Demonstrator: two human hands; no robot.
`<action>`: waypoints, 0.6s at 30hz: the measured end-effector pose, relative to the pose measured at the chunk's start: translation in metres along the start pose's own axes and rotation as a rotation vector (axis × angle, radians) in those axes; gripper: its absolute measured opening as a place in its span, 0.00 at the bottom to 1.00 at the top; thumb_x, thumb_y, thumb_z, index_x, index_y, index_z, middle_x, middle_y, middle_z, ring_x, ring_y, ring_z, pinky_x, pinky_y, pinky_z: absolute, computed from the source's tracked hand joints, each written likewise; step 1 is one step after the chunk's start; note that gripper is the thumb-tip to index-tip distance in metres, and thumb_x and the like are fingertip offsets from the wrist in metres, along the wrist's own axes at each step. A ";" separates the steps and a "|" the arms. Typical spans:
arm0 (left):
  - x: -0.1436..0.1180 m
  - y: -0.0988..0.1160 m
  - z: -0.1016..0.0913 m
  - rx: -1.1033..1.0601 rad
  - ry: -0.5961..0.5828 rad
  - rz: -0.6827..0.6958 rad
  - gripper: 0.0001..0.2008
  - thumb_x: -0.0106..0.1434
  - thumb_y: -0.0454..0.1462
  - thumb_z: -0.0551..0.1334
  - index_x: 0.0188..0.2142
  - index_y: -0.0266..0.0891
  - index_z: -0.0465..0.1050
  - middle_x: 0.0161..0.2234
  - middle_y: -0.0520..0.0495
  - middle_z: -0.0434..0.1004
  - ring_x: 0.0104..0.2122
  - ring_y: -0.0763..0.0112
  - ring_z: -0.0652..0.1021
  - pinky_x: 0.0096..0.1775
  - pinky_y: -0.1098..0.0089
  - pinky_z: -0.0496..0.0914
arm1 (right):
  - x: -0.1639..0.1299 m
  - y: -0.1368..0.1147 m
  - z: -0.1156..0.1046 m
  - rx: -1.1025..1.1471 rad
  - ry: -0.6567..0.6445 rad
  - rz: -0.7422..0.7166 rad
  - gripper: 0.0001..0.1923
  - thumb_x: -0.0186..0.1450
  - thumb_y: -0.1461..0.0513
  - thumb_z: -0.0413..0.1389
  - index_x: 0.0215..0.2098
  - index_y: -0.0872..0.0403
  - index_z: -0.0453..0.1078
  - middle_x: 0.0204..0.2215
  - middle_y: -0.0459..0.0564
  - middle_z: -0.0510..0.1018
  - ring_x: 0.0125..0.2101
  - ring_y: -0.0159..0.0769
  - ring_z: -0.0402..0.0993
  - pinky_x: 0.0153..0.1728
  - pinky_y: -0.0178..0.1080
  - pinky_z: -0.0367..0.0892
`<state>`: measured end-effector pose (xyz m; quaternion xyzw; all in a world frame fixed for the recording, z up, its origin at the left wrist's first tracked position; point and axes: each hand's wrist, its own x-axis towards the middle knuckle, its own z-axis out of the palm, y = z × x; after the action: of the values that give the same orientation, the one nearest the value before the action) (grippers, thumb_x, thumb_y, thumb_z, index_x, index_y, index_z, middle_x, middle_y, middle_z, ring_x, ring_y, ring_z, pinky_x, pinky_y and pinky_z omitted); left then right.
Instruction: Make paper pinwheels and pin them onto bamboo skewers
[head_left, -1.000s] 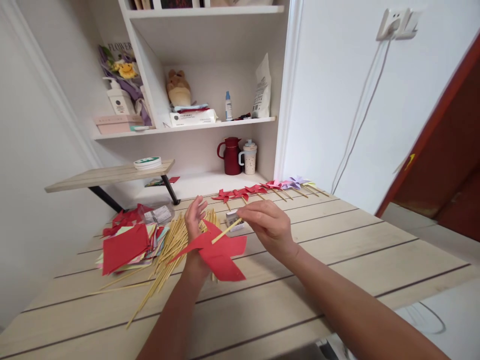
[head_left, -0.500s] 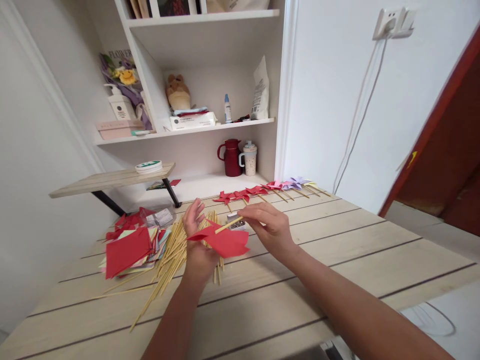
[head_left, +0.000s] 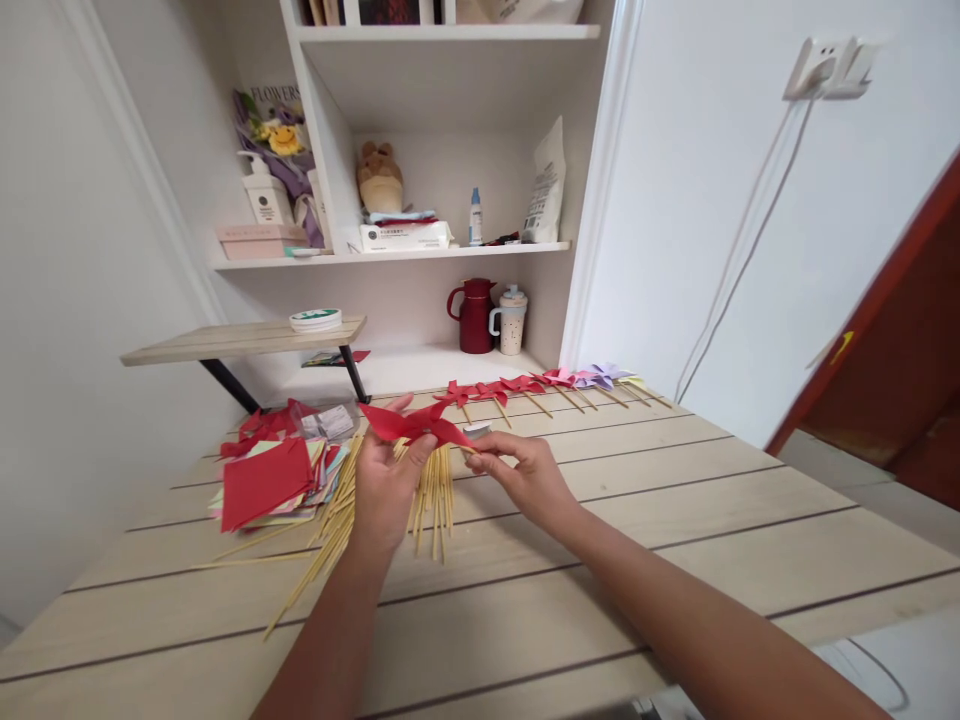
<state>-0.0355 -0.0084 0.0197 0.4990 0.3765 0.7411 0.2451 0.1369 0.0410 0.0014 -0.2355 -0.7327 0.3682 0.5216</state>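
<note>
A red paper pinwheel is held above the table, its folded blades facing up towards me. My left hand grips it from below and the left, the thumb pressed near its centre. My right hand pinches a thin wooden stick at the pinwheel's right edge; most of that stick is hidden behind the paper. Beneath my hands lies a loose pile of wooden sticks. Just behind my right fingers a small box is partly covered.
Finished pinwheels on sticks lie in a row along the table's back. To the left are a stack of coloured paper squares and a clear plastic box. A raised wooden stand and a red jug stand behind.
The pinwheel has been turned so its folded front faces me. My right hand has moved lower, with the stick now mostly behind the paper. The view has shifted slightly left.
</note>
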 end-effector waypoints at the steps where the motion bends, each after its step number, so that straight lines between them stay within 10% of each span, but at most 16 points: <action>1: 0.000 0.000 0.001 -0.011 -0.004 -0.009 0.26 0.57 0.45 0.73 0.54 0.42 0.75 0.50 0.42 0.81 0.52 0.57 0.79 0.58 0.55 0.69 | 0.000 0.001 -0.001 0.000 0.008 -0.008 0.05 0.65 0.58 0.63 0.35 0.51 0.81 0.31 0.48 0.85 0.33 0.38 0.80 0.36 0.39 0.75; 18: -0.004 -0.011 -0.001 -0.165 0.060 -0.025 0.10 0.57 0.39 0.74 0.38 0.41 0.83 0.38 0.47 0.86 0.40 0.64 0.83 0.49 0.63 0.76 | 0.002 0.005 -0.006 -0.066 0.012 -0.064 0.05 0.66 0.61 0.61 0.35 0.50 0.81 0.31 0.47 0.84 0.32 0.37 0.80 0.35 0.39 0.75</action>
<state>-0.0350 -0.0047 0.0085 0.4502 0.3276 0.7810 0.2830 0.1413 0.0468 -0.0002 -0.2309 -0.7486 0.3257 0.5294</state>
